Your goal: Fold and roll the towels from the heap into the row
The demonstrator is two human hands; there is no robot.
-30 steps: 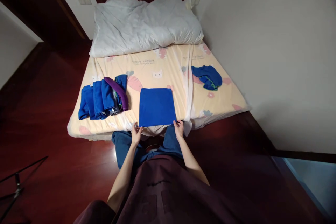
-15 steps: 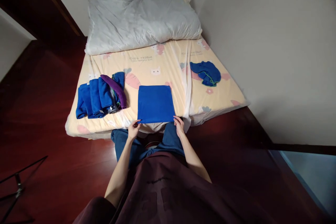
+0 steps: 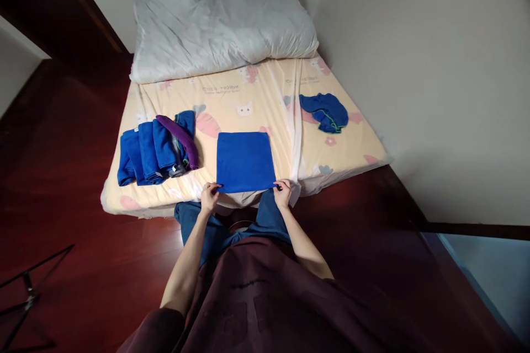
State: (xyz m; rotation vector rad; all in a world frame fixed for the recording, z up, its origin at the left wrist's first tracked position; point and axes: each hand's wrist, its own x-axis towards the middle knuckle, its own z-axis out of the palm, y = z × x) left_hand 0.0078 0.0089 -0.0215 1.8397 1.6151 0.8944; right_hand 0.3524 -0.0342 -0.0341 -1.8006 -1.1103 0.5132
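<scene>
A blue towel (image 3: 245, 161) lies flat in a near square at the front edge of the bed. My left hand (image 3: 210, 197) pinches its near left corner, and my right hand (image 3: 282, 194) pinches the near right corner. To the left, several rolled or folded blue towels (image 3: 146, 149) sit in a row, with a rolled purple towel (image 3: 182, 140) leaning across their right end. Farther off on the right lies a crumpled blue cloth (image 3: 327, 112) with green edging.
The bed (image 3: 248, 113) has a pale yellow printed sheet, with a large white quilt or pillow (image 3: 223, 27) at its head. A white wall (image 3: 414, 66) rises on the right. Thin black stand legs (image 3: 28, 292) show on the floor at lower left.
Both hands have shifted slightly at the towel's near corners, their fingers curling in more. The view has tilted a little; the towel stays flat in place.
</scene>
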